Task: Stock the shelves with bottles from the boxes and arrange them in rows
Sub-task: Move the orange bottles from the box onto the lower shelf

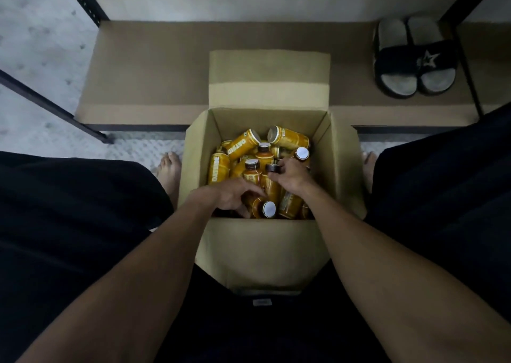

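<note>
Head view. An open cardboard box point(343, 169) sits on the floor between the person's knees, holding a loose heap of yellow bottles point(243, 145) that lie at all angles.

The left hand point(229, 194) is at the near-left of the heap. Its fingers curl round a white-capped bottle point(260, 206) lying on its side, with the long axis running toward the person and the cap pointing at the near wall.

The right hand point(293, 174) is just beyond it, at centre. It pinches the top of a dark-capped bottle point(272, 168) that stands roughly upright with its cap to the hand's left. How firm either hold is cannot be told.

The bottom shelf board point(152, 72) lies straight ahead, beyond the box, and no bottle stands on it yet. Both hands are about equally far from it.

Obstructions:
- The box's far flap point(269, 78) lies over the middle of the shelf.
- A pair of dark slippers point(414, 58) sits on the right part of the shelf.
- A bare foot point(168, 169) is beside the box's left wall.

Judgement: each bottle must be lifted clear of the heap and carried past the flap.
</note>
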